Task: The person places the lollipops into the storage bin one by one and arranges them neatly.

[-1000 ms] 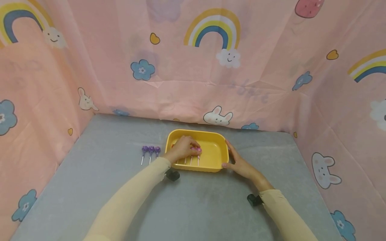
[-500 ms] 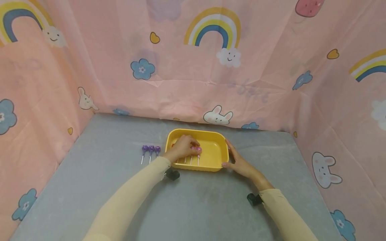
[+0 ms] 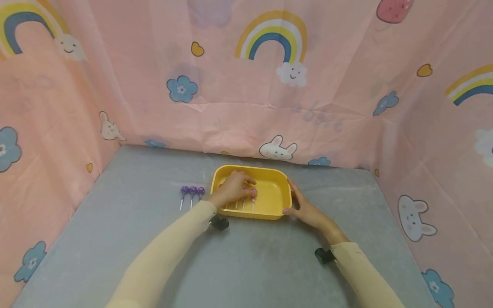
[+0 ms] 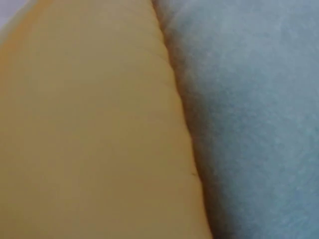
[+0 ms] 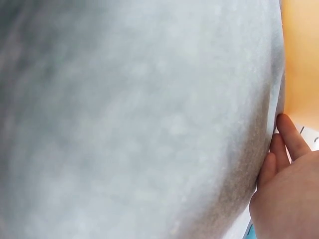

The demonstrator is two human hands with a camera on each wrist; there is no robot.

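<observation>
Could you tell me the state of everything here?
Yellow tray, upright, uncovered, lollipops inside
Pink lollipops, lying side by side in the tray, partly hidden
Purple lollipops, three, lying in a row outside the tray
Left grip, inside the tray at the pink lollipops; whether holding one, unclear
Right grip, resting against the tray's right end
Wrist cameras, both worn
Pink backdrop, hanging, creased

1. Pink printed fabric [image 3: 239, 122] hangs on three sides, creased across the back.
2. Its prints include rainbows [image 3: 271, 26], smiling clouds [image 3: 292, 75], blue flowers [image 3: 182, 89] and white rabbits [image 3: 277, 150].
3. A matte grey surface [image 3: 269, 265] meets the fabric's lower edge.
4. The light is soft.
</observation>
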